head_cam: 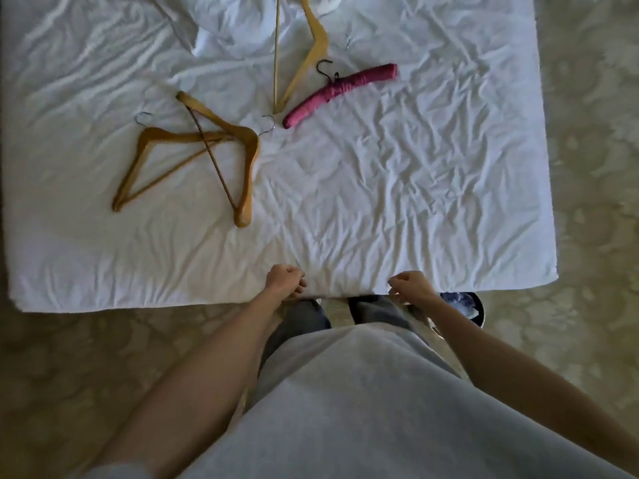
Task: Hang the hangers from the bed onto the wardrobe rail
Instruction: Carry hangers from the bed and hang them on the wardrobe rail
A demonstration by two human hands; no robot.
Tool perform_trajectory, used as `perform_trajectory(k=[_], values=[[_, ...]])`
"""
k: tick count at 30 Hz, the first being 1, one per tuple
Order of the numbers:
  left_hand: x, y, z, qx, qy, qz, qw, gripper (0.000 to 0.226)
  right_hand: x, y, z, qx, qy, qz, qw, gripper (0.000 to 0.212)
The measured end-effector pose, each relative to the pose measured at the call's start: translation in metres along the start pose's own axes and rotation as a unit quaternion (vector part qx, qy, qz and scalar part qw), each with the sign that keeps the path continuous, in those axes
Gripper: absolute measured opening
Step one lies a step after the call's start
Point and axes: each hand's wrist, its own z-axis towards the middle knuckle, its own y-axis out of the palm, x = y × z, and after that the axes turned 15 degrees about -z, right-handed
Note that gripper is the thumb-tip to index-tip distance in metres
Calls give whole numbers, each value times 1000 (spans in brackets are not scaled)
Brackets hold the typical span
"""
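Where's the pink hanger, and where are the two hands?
pink hanger (pixel 340 93), head view, on its padded middle.
left hand (pixel 285 280), head view, back of the hand.
right hand (pixel 411 283), head view, back of the hand.

A: A pale patterned carpet borders a rumpled white sheet on its right and near sides.

B: Beyond the sheet's far edge?

A: A bunched white duvet sits at the top, just left of centre.

B: And on the carpet?

A: A dark round object with a blue and white top pokes out below the sheet's near edge, toward the right. What it is cannot be told.
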Motion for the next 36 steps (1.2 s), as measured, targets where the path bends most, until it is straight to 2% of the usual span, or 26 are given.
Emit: perform_trajectory(k=[5,8,15,19,22,25,29,32,36], values=[[77,29,30,25,43,-48,998,17,-88,-56,45,6,-101,3,995,11],[134,37,59,44,78,-54,995,19,-145,-82,74,21,-128,11,991,14],[273,23,161,114,169,31,978,34,-268,-135,153,42,-165,28,985,16],[353,15,196,126,230,99,960,29,-319,-160,203,58,-158,28,985,20],[389,12,234,141,242,128,951,31,-349,-164,239,61,-145,26,987,22],[409,14,272,147,250,151,945,30,-373,-154,276,74,-122,23,989,25],[430,22,320,171,272,208,924,25,-402,-141,318,97,-68,41,992,30],[442,32,350,190,300,239,904,26,-426,-129,343,106,-60,51,991,36],[449,44,376,191,289,266,900,31,-440,-113,370,125,-18,54,991,56]])
